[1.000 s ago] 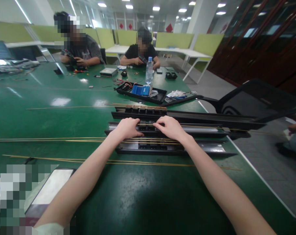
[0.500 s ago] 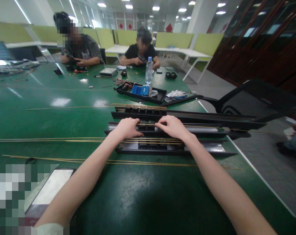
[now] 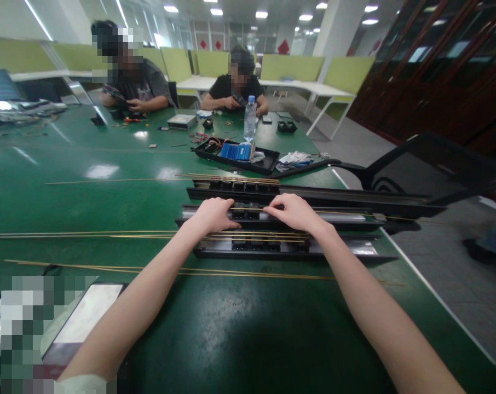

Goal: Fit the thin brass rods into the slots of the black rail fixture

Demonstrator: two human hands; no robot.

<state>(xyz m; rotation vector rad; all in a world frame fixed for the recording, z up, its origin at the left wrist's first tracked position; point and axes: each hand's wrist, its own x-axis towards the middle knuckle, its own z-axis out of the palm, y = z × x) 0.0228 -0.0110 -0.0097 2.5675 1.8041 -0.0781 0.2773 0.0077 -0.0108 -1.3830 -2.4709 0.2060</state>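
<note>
Running seemingly through right grip point(image 3: 295, 212): golden rod point(image 3: 250, 208)

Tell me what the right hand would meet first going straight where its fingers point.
Likely the nearer black block in the middle channel, though the right hand might pass above; depth is unclear.

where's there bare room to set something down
Bare tabletop shows between the forearms, nearer than the front rods. Another patch lies left of the black channels, between the far thin rod and the middle rods. It's crowded around the left hand and right hand, where channels, rods and black blocks sit close.
</note>
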